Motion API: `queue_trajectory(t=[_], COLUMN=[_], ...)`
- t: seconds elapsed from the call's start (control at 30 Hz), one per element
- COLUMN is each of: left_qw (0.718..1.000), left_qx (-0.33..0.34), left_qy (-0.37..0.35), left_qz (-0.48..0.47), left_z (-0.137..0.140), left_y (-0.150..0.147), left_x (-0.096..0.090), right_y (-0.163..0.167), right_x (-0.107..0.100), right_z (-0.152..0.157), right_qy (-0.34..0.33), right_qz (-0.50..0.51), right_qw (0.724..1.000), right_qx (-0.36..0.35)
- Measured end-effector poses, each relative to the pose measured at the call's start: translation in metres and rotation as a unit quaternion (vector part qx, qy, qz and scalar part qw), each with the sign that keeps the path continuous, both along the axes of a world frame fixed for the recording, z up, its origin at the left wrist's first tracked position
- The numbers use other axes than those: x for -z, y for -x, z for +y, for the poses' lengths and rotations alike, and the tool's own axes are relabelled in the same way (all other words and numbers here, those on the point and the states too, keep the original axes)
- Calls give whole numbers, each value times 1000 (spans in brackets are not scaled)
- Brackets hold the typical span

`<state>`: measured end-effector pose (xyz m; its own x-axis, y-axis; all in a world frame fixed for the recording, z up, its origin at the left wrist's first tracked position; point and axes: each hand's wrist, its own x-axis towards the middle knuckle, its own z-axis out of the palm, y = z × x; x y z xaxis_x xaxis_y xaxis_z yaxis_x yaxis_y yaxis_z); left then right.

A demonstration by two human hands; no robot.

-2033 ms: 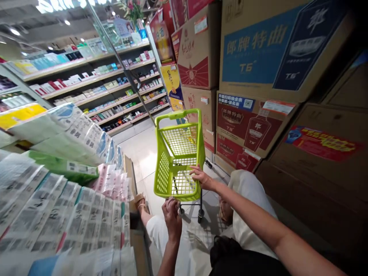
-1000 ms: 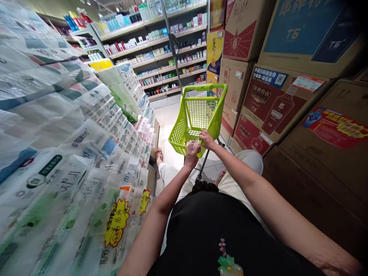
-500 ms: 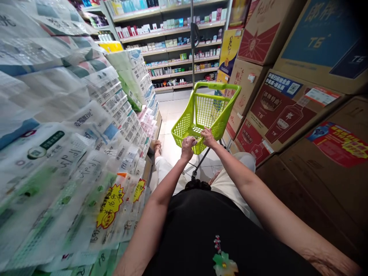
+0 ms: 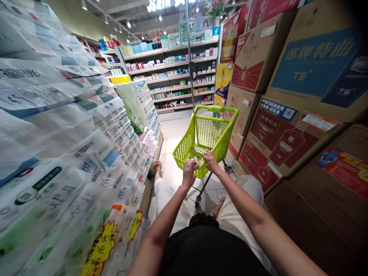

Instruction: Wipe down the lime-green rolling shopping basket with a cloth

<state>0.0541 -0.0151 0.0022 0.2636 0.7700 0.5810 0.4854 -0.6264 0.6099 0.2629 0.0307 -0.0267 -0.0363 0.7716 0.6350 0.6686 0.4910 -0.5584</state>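
Observation:
In front of me stands a lime-green shopping cart (image 4: pixel 185 147) with a perforated basket on dark metal legs. My left hand (image 4: pixel 189 171) is closed at its near rim, around something small, pale and crumpled that I cannot make out. On the same near rim, a little to the right, my right hand (image 4: pixel 211 161) has its fingers curled over the edge. A few small pale items that I cannot identify show on the basket floor between the hands.
Stacked plastic-wrapped paper packs (image 4: pixel 83 149) line the left side, with yellow price tags (image 4: pixel 100 245). Cardboard cartons (image 4: pixel 310 69) are piled on the right. A tiled aisle (image 4: pixel 169 138) leads to shelves of small boxes (image 4: pixel 172 71), with a thin upright pole (image 4: pixel 189 46) before them.
The view has tilted upward, so the cart and both hands appear lower and more of the shelves and ceiling shows. Both hands stay at the cart's near rim.

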Motion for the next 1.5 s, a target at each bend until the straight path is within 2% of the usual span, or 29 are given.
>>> queue_trajectory(t=[0.17, 0.3, 0.43, 0.5, 0.57, 0.67, 0.7, 0.73, 0.87, 1.03, 1.17, 1.23, 1.33, 1.4, 1.5], left_qw=[1000, 998, 991, 987, 993, 1000, 1000, 1000, 988, 984, 948, 940, 960, 968, 967], left_qx=[-18, -47, -125, -149, -108, 7, 24, 15, -126, -87, -191, -211, -156, -121, -113], left_qy=[-15, -37, -6, 11, 4, -17, -20, -19, 4, 8, 54, 54, 47, 69, 101], left_qz=[-12, 3, -46, -58, -43, -3, 0, -7, -92, -154, -247, -262, -229, -208, -206], left_z=[-2, 10, 33, 36, 30, 17, 17, 19, 28, -5, -13, -11, -20, -33, -46], left_y=[-8, -2, 18, 20, 15, 9, 11, 13, 16, -24, -44, -46, -51, -53, -54], left_x=[12, 11, 5, 6, 8, 10, 10, 9, 9, 38, 48, 49, 60, 73, 85], right_y=[6, 8, 1, -6, -12, -22, -24, -26, -32, -34, -38, -41, -42, -41, -37], right_x=[11, 8, 1, -1, -3, -7, -8, -9, -11, -6, -5, -6, -6, -6, -6], right_z=[-4, -4, -4, -5, -8, -14, -16, -17, -17, -15, -18, -20, -22, -23, -23], right_qy=[-19, -13, 19, 32, 40, 48, 52, 57, 69, 66, 62, 64, 63, 61, 61], right_qz=[-3, 5, 6, -1, -4, -8, -14, -20, -39, -35, -34, -38, -42, -40, -32], right_qw=[1000, 999, 1000, 999, 999, 999, 998, 998, 996, 997, 997, 996, 996, 996, 997], right_qx=[24, 29, 12, 4, -1, -14, -21, -29, -42, -27, -38, -48, -54, -48, -38])
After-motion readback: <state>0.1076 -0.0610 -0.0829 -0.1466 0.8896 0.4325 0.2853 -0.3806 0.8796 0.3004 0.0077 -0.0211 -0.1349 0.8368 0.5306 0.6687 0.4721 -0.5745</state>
